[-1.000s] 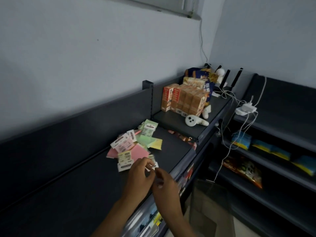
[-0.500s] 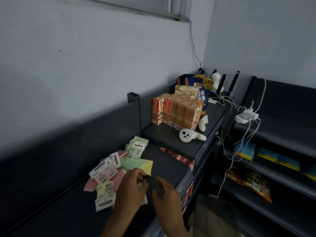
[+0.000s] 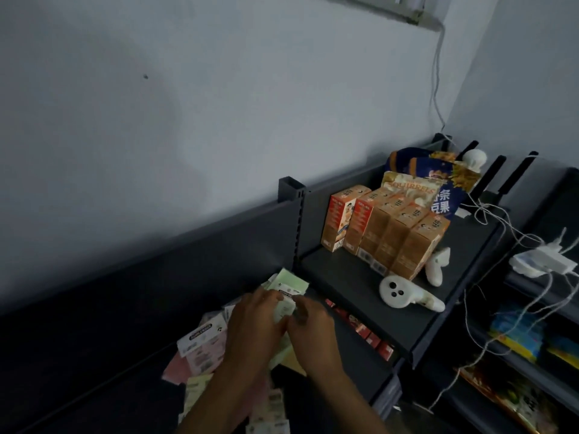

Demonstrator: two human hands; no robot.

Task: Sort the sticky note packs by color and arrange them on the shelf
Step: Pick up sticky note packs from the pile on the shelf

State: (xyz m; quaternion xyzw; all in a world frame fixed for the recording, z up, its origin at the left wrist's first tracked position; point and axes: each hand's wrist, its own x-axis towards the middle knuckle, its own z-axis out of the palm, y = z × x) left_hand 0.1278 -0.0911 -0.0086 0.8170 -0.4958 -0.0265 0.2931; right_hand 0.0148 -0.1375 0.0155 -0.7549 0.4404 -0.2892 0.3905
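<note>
We see a dark grey shelf (image 3: 103, 380) along the wall, carrying a loose heap of sticky note packs (image 3: 200, 349) in pink, green and yellow, some overlapping. Just to the right, a raised shelf section (image 3: 344, 277) carries a block of orange cartons (image 3: 385, 233) standing upright, snack bags (image 3: 432, 183) behind them, and two white controllers (image 3: 404, 296), one lying in front of the cartons.
</note>
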